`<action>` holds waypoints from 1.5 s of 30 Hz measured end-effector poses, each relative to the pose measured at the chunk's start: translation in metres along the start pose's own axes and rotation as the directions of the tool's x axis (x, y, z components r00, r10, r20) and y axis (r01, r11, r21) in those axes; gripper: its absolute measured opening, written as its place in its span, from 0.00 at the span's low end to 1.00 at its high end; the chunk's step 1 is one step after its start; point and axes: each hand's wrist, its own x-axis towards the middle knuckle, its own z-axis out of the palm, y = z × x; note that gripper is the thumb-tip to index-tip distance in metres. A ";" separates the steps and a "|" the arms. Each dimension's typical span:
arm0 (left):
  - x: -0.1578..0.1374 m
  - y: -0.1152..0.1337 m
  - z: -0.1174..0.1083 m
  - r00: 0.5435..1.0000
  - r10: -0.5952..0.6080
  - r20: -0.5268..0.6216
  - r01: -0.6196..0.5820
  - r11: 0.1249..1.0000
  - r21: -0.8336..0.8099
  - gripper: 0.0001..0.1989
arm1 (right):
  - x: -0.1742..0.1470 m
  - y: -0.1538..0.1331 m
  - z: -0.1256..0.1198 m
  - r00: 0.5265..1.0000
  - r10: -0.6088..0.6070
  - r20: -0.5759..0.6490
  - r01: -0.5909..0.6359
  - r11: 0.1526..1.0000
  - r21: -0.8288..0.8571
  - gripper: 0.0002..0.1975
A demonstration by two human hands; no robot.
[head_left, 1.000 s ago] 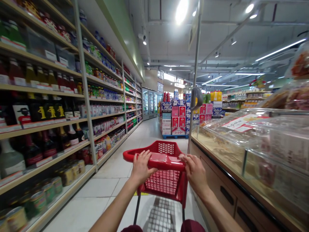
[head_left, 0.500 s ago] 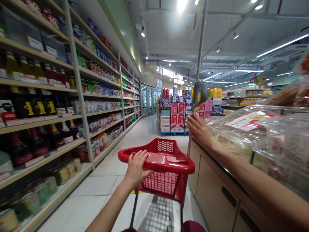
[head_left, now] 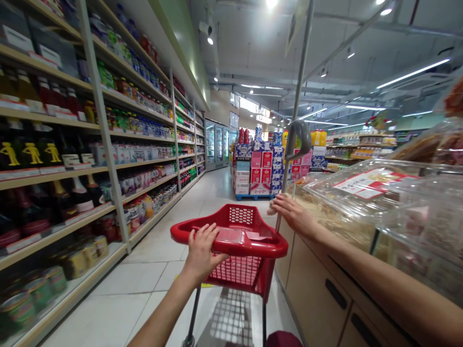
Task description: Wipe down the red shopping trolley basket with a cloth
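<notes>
A red plastic shopping cart (head_left: 235, 248) stands before me, its lattice basket showing no goods from here. My left hand (head_left: 204, 250) grips the near rim of its handle, fingers over the top and thumb along the front. My right hand (head_left: 294, 214) hovers above the cart's right corner, beside the counter edge and close to a thin metal pole (head_left: 299, 82). Its fingers stretch forward; a small pale blur shows at the fingertips, too unclear to name. A grey hook-like holder (head_left: 300, 140) is on the pole above that hand.
Shelves of bottles and cans (head_left: 104, 144) line the left. Clear plastic food boxes (head_left: 379, 188) lie on the wooden counter (head_left: 314, 279) at right. Stacked drink cartons (head_left: 260, 168) on a blue pallet (head_left: 255, 196) stand ahead; glass-door fridges (head_left: 216, 142) are beyond. White tiled floor (head_left: 144, 279) runs between.
My right hand has come down and slightly left, away from the pole's holder. The left hand stays on the cart handle. The view has shifted a little forward and to the right.
</notes>
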 end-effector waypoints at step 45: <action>0.045 0.003 0.010 0.995 0.018 0.096 -0.020 0.999 0.026 0.13 | 0.024 -0.086 0.108 0.928 0.329 -0.176 -0.297 0.937 0.184 0.21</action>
